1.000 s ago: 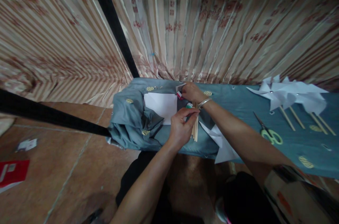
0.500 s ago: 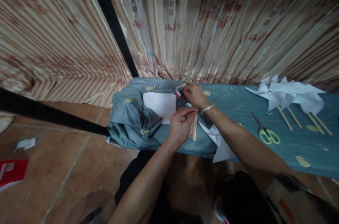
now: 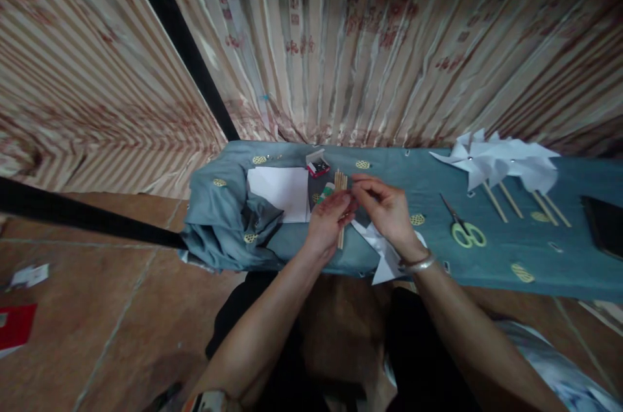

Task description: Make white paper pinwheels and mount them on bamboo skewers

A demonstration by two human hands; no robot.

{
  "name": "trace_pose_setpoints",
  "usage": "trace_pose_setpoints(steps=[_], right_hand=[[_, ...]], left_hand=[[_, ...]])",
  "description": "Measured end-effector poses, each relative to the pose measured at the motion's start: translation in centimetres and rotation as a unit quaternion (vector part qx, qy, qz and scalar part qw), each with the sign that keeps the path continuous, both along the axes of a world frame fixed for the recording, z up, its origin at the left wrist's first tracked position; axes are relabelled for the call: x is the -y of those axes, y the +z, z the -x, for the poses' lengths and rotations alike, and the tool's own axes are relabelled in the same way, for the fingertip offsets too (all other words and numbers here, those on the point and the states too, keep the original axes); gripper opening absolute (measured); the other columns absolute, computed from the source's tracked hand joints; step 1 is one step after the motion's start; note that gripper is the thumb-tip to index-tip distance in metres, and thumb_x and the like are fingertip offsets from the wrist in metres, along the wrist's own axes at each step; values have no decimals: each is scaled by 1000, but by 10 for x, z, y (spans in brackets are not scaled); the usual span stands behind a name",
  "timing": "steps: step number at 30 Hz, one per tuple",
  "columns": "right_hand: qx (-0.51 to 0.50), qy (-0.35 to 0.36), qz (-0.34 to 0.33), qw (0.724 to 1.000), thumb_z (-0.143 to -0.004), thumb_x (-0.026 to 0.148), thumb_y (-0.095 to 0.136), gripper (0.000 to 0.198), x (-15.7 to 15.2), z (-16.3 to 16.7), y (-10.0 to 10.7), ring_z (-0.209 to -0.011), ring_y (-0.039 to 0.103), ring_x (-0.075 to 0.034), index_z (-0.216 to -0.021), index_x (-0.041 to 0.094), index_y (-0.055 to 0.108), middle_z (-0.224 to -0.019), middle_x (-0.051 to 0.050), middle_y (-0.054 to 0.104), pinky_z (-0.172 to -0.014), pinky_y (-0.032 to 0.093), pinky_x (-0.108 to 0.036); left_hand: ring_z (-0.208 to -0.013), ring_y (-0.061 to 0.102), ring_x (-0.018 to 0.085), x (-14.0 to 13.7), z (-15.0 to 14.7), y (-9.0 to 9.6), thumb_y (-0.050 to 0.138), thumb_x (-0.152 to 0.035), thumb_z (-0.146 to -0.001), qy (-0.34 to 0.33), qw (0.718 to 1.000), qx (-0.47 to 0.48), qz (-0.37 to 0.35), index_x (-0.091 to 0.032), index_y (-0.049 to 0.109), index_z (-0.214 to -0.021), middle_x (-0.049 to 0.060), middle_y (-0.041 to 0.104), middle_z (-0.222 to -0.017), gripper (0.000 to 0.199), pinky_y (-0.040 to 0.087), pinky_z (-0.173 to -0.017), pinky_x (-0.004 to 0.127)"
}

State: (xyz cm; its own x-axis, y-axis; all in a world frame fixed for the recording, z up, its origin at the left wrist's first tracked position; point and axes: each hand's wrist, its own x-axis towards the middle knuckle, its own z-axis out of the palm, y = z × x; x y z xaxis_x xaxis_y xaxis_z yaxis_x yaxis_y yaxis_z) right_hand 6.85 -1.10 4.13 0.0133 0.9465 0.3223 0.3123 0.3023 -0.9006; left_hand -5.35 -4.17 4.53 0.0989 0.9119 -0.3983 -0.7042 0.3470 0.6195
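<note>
My left hand (image 3: 329,220) is closed in a pinch over a bundle of wooden sticks (image 3: 341,182); what its fingers hold is too small to make out. Close beside it, my right hand (image 3: 389,207) also pinches, its fingertips nearly meeting the left ones. Anything between them is hidden. Beyond the hands sits a small red and white box (image 3: 318,167), its lid up and dark bits inside. A folded white paper piece (image 3: 385,259) lies partly under my right hand. Left of the sticks rests a stack of white paper (image 3: 287,188), near a green and white item (image 3: 325,192).
Several white paper pinwheels (image 3: 509,156) on sticks lie at the right of the cloth-covered table (image 3: 413,169). Scissors with green handles (image 3: 468,233) lie nearer, and a black flat object (image 3: 603,225) is at the far right. A dark pole (image 3: 185,42) rises behind the left end.
My right hand has drawn back from the small box toward my left hand, uncovering the box. The view has shifted a little to the right.
</note>
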Motion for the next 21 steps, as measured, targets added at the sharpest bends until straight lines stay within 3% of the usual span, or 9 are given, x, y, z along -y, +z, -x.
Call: trace_pose_setpoints(steps=[4,12,16,21], right_hand=[[71,-33,-26,997,-83,28,60,15,33,-17,-1,-99,68,-22,-79,22,72,-103,-7,74,-92,50,-38],[219,-51,-105,969,-90,27,54,17,64,-43,-11,-107,66,-24,-95,24,70,-115,-10,70,-98,50,-42],[228,-31,-91,969,-91,27,54,18,74,-55,-10,-109,65,-26,-100,27,70,-117,-9,69,-99,50,-47],[179,-25,-45,983,-91,31,56,18,79,-64,-9,-107,66,-24,-100,27,71,-117,-8,70,-97,51,-43]], left_hand=[[-67,62,9,9,-15,-6,84,-24,-63,-42,999,1,27,-13,69,-77,1,69,-73,23,46,-67,22],[-56,57,7,19,-31,-16,87,-31,-58,-116,991,-40,49,-12,68,-68,0,65,-58,28,44,-61,20],[-57,58,8,22,-37,-18,86,-31,-59,-146,987,-54,43,-12,69,-68,1,66,-60,27,44,-63,22],[-58,57,9,21,-43,-18,84,-37,-59,-154,983,-98,-16,-13,69,-68,1,67,-62,29,44,-64,23]])
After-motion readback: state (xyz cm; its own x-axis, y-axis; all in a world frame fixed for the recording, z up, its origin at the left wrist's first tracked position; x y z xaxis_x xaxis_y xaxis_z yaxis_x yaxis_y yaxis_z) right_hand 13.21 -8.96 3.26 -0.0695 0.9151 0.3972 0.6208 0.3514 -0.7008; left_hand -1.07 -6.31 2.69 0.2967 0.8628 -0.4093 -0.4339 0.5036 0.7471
